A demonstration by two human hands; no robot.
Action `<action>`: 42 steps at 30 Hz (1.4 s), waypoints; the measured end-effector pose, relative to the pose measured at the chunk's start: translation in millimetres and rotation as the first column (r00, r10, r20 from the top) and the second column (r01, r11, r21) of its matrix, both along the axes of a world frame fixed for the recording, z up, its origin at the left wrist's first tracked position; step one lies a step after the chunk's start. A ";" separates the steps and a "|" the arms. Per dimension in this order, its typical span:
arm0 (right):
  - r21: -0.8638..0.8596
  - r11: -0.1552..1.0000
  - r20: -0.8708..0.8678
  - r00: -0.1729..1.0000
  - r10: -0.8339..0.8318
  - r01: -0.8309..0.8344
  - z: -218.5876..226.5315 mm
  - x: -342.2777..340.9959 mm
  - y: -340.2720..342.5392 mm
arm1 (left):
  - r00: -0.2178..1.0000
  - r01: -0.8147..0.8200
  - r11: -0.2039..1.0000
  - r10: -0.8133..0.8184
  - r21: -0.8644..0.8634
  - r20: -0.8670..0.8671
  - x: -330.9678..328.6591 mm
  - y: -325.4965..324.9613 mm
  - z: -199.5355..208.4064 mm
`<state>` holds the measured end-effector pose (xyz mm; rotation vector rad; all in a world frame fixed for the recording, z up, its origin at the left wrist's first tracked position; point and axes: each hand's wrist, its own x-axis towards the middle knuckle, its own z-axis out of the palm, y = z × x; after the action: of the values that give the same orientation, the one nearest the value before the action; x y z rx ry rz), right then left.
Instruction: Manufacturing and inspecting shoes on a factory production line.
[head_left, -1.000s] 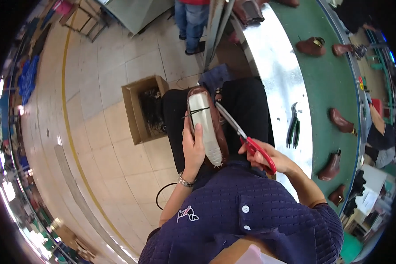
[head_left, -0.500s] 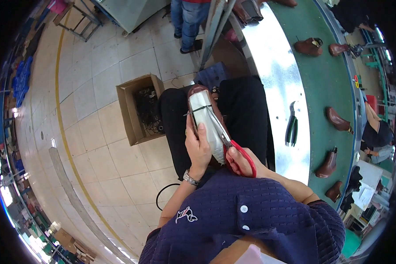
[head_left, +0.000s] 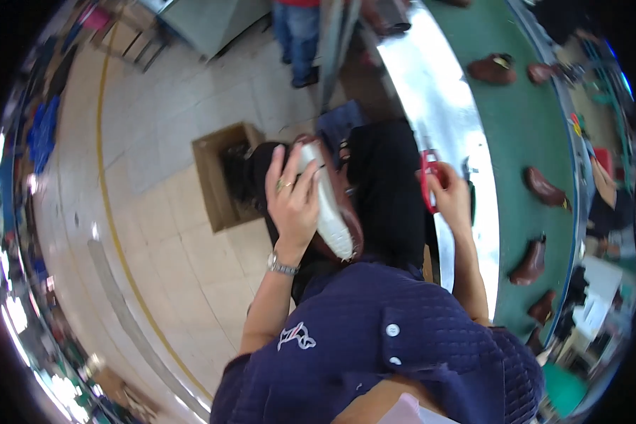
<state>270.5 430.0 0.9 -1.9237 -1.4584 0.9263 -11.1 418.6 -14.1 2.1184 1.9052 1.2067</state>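
A brown leather boot lies across my lap with its pale sole facing up. A short dark band shows on the sole near its far end, partly covered by my fingers. My left hand rests along the sole's left side, fingers stretched and spread, not wrapped round the boot. Out to the right, my right hand is closed round the red handles of a pair of scissors. They are over the near edge of the shiny metal ledge, blades pointing away from me and blurred.
A cardboard box with dark scraps stands on the floor left of my knees. Beyond the ledge, a green conveyor belt carries several brown boots. Green-handled pliers lie on the ledge, mostly behind my right hand. Another person stands ahead.
My right hand has carried the scissors from the sole out to the ledge on the right. My left hand has lifted its grip and spread its fingers. The long dark band across the sole looks shorter.
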 end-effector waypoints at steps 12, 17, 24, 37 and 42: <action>0.062 0.997 0.492 0.870 0.014 -0.051 -131.0 119.2 32.3 | 0.978 0.026 0.996 -0.043 0.086 0.203 -27.6 -7.8 -3.1; 0.189 0.978 0.501 0.865 -0.018 -0.089 -126.9 122.8 38.3 | 0.957 -0.063 0.969 -0.010 0.240 0.291 -44.9 5.7 77.9; 0.069 0.998 0.575 0.816 -0.050 0.013 -100.6 81.7 58.0 | 0.908 -0.178 0.965 0.086 0.191 0.410 -134.3 40.0 84.5; 0.260 0.956 0.536 0.802 -0.262 0.138 -91.7 92.4 -10.5 | 0.994 0.103 0.991 -0.101 -0.081 0.035 -32.2 9.1 5.2; 0.167 0.942 0.570 0.752 -0.332 0.290 -105.4 111.0 -46.6 | 0.831 0.505 0.855 -0.518 -0.117 -0.201 29.0 19.0 2.6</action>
<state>381.4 383.5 -104.5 -2.4349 -1.3793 0.1014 17.9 437.6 -11.5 2.5847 1.2582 0.8105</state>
